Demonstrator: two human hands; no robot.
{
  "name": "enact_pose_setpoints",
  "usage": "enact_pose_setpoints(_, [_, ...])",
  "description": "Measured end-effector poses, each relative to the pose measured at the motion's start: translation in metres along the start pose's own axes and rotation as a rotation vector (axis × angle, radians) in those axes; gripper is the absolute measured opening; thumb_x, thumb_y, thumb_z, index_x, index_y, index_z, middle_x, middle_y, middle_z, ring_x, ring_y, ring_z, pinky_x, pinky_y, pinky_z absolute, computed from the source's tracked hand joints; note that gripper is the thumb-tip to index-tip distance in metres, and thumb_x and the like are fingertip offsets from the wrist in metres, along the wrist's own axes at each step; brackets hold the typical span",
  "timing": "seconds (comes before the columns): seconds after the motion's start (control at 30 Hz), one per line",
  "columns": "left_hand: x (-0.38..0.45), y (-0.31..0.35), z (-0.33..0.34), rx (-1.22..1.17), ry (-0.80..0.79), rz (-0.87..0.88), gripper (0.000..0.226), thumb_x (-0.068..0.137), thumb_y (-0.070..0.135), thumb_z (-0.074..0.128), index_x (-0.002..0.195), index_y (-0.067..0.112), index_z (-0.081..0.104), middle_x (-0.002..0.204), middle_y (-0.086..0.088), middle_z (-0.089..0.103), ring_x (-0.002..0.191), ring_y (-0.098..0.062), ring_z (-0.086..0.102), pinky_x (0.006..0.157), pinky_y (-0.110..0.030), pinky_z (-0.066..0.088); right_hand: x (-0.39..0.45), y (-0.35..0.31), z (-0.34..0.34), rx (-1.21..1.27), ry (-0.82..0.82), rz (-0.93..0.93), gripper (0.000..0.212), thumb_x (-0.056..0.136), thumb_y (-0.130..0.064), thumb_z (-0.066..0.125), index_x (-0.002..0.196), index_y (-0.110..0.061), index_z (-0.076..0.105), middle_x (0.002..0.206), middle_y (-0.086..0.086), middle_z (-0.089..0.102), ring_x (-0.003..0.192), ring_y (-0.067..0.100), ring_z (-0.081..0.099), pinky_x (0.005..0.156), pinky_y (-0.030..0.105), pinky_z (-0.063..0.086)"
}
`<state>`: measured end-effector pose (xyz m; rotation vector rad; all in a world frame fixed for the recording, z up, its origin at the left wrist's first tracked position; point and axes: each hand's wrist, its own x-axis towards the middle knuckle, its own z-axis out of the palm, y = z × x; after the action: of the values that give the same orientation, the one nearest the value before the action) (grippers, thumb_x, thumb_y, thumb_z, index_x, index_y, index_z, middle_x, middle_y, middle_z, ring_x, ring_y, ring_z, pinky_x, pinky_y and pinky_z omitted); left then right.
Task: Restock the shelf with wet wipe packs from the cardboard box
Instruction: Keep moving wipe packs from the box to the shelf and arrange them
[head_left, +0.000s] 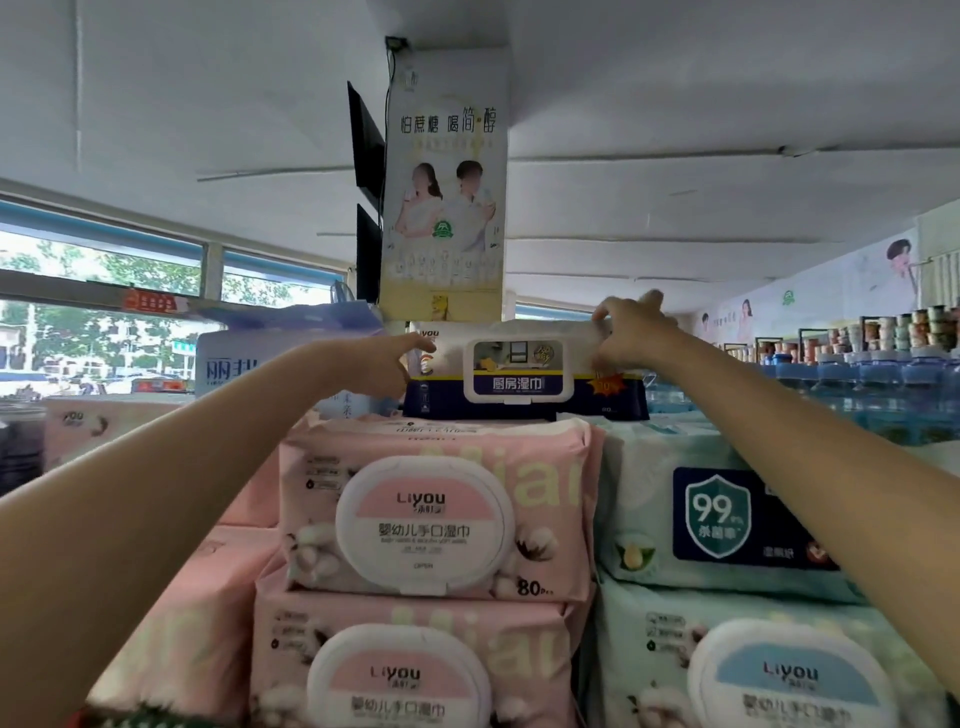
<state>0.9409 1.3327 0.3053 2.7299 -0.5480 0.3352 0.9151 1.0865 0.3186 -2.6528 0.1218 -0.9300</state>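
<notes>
A white and navy kitchen wet wipe pack (519, 376) with a white flip lid stands on its long edge on top of the pink stack. My left hand (387, 364) touches its left end with the thumb stretched toward the pack. My right hand (631, 332) grips its upper right corner, fingers curled over the top edge. Below it lie pink wet wipe packs (436, 512) and pale green wet wipe packs (722, 514), stacked lid outward. The cardboard box is out of view.
A pillar with a poster (447, 208) rises just behind the pack. A blue and white tissue pack (234, 369) sits to the left, bottled water (883, 384) and cups on shelves to the right. Windows line the left wall.
</notes>
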Motion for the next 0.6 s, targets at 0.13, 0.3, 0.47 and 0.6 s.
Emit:
enact_pose_setpoints(0.13, [-0.021,-0.008,-0.003,-0.012,-0.077,-0.047,0.052,0.091,0.013,0.051,0.136,0.034,0.036,0.121,-0.007,0.052,0.095,-0.021,0.055,0.084,-0.033,0.047,-0.027,-0.023,-0.009,-0.077,0.124,-0.113,0.037,0.089,-0.024,0.054,0.124,-0.015,0.051,0.136,0.014,0.031,0.126,0.035,0.032,0.106,0.044,0.03])
enact_pose_setpoints(0.3, [-0.063,-0.004,-0.004,0.013,-0.098,0.046,0.035,0.095,0.029,0.047,0.13,0.026,0.048,0.131,-0.009,0.05,0.114,-0.026,0.051,0.1,-0.042,0.045,-0.087,-0.037,-0.017,0.094,0.104,-0.273,0.02,0.087,-0.018,0.055,0.103,-0.01,0.065,0.103,0.008,0.054,0.095,0.023,0.052,0.087,0.032,0.042])
enact_pose_setpoints(0.47, [-0.11,0.002,0.0,0.131,-0.037,0.234,0.034,0.099,0.025,0.038,0.126,0.012,0.053,0.13,-0.009,0.054,0.115,-0.022,0.052,0.098,-0.03,0.037,-0.168,-0.049,-0.004,0.053,-0.014,-0.337,0.048,0.093,-0.033,0.051,0.137,-0.018,0.039,0.141,0.008,0.035,0.13,0.024,0.036,0.109,0.037,0.03])
enact_pose_setpoints(0.6, [-0.144,-0.009,0.018,0.33,0.304,0.421,0.041,0.096,0.033,0.043,0.135,0.021,0.044,0.141,-0.004,0.044,0.128,-0.022,0.042,0.109,-0.041,0.032,-0.208,-0.047,0.015,-0.043,-0.072,-0.255,0.064,0.09,-0.035,0.055,0.144,-0.025,0.022,0.153,0.006,0.005,0.141,0.029,0.011,0.115,0.041,0.018])
